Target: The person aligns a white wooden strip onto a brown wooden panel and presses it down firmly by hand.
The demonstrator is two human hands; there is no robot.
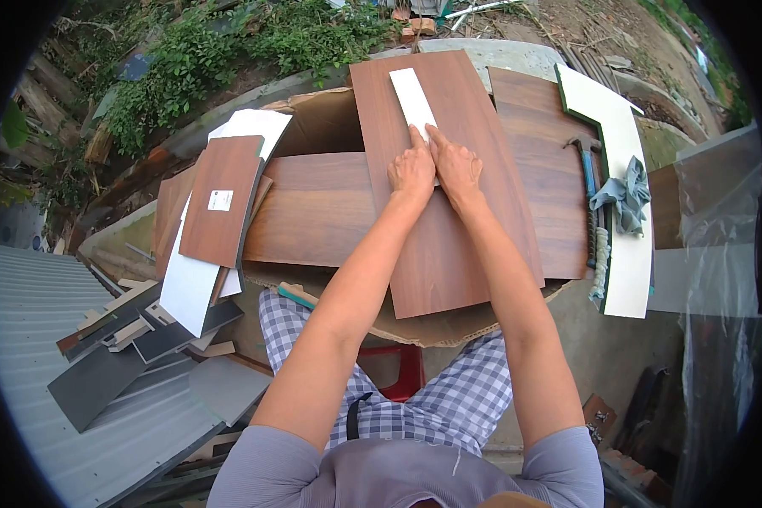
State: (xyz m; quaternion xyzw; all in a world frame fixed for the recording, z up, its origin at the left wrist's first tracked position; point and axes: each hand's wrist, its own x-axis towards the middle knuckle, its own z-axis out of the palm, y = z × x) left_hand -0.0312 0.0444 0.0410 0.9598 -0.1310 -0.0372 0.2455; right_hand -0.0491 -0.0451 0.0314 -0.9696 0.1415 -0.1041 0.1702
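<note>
A brown wood-grain board [474, 237] lies lengthwise in front of me, on top of another wood-grain board [313, 203] that runs crosswise. On the upper board rests a narrow white strip [411, 93]. My left hand [411, 172] and my right hand [457, 169] are side by side at the near part of the strip, index fingers pointing forward onto it. The other fingers of both hands are curled in and partly hidden, as is the part of the strip beneath them.
To the right, a hammer [586, 169] lies beside a white notched board [626, 279] with a grey-blue cloth [628, 199] on it. At left is a stack of panels [216, 199]. Board offcuts [102, 381] lie on corrugated metal [25, 339]. Cardboard [432, 332] shows under the boards.
</note>
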